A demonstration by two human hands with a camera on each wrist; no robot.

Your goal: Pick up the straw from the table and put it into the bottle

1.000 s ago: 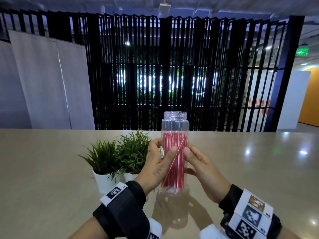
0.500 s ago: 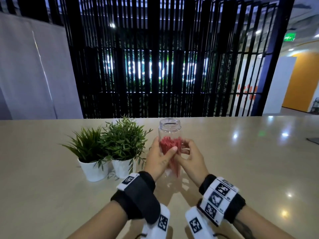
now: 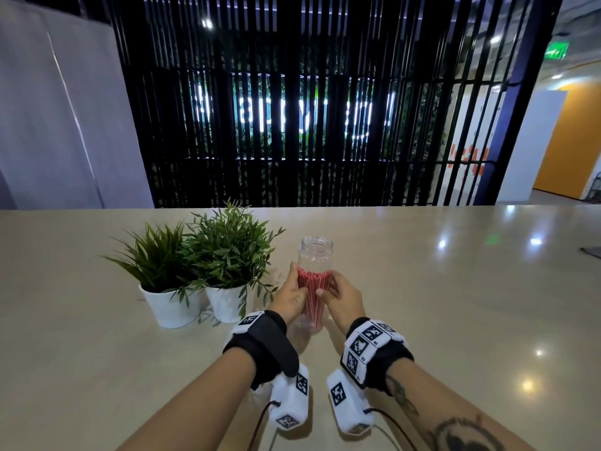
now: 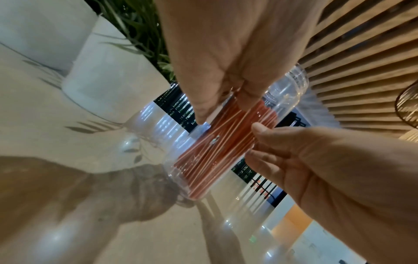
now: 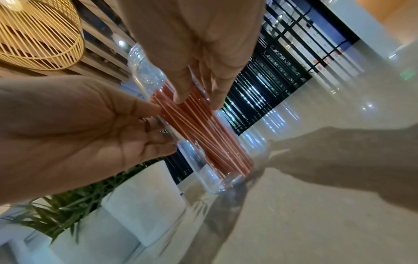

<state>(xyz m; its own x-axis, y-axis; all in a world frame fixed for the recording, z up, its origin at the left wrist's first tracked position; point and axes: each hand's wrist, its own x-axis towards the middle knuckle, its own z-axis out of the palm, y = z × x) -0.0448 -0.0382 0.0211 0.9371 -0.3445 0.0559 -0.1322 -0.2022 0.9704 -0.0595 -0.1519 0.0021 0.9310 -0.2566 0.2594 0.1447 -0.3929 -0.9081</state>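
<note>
— Standing at the middle of the head frame, what was seen on the glossy beige table (image 3: pixel 455 320)?

— A clear plastic bottle with an open threaded mouth (image 3: pixel 316 255) was seen upright there, and a bundle of red-and-white striped straws (image 3: pixel 313 288) was packed inside it, with their tops below the neck.

— How was the bottle held?

— It was clasped from both sides. The left hand (image 3: pixel 290 299) was laid against its left wall, the fingers curled round the far side and the thumb set on the near face. The right hand (image 3: pixel 341 299) was pressed to the right wall, its fingers (image 5: pixel 181 92) bent onto the plastic over the straws.

— Was any straw pinched outside the bottle?

— None could be made out; every straw seen was inside.

— What was placed beside it?

— Two leafy green plants in white pots (image 3: pixel 198 271) were set just left of the bottle, and a black slatted screen (image 3: pixel 292 109) was seen across the upper frame.
</note>
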